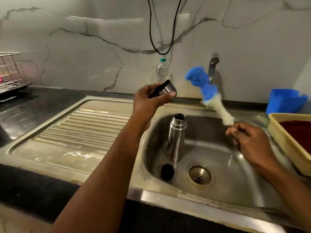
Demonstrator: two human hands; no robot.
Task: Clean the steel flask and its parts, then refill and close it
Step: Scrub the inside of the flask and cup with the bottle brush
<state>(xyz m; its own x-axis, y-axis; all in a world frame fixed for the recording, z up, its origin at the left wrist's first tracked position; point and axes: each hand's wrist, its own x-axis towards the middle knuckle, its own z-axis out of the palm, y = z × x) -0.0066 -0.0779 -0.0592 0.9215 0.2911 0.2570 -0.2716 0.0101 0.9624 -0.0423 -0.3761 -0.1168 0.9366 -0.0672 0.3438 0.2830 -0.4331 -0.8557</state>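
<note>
Inside the steel sink [235,148] the open cylindrical flask [176,137] stood upright. The left hand [148,100] gripped its shiny cup lid [165,89]; the right hand [249,137] pinched a blurred fluffy blue-white brush [207,93], handle hidden.

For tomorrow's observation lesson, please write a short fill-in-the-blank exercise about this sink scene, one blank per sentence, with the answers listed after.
1. The open steel flask stands upright inside the ____.
2. The left hand holds the flask's steel ____.
3. The right hand holds a bottle brush whose tip is coloured ____.
4. The black stopper lies in the basin beside the round ____.

Missing words: sink; cup; blue; drain
</note>
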